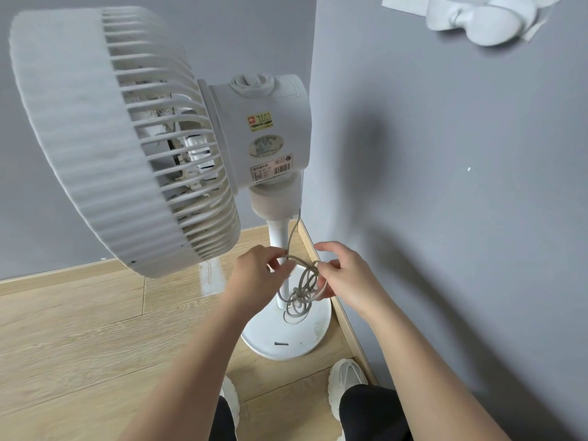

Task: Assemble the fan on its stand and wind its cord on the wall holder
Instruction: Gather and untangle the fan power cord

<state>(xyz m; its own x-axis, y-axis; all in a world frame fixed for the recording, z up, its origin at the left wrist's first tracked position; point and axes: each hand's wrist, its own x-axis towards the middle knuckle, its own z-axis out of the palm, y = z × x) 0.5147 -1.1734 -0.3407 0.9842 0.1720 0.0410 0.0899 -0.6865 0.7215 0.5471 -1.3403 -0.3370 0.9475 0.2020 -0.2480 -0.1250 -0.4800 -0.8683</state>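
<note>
The white fan (127, 138) sits upright on its pole, which rises from a round white base (305, 338) on the floor in the corner. A grey cord (300, 288) drops from under the motor housing and hangs in several loose coils in front of the pole. My left hand (257, 275) pinches the cord near the pole. My right hand (343, 275) grips the coiled bundle from the right. High on the right wall is a white wall holder (477, 19) with nothing wound on it.
Grey walls meet in the corner behind the fan. A wooden skirting board (343, 307) runs along the right wall beside the base. My two white shoes (345, 381) stand on the wood floor just in front of the base.
</note>
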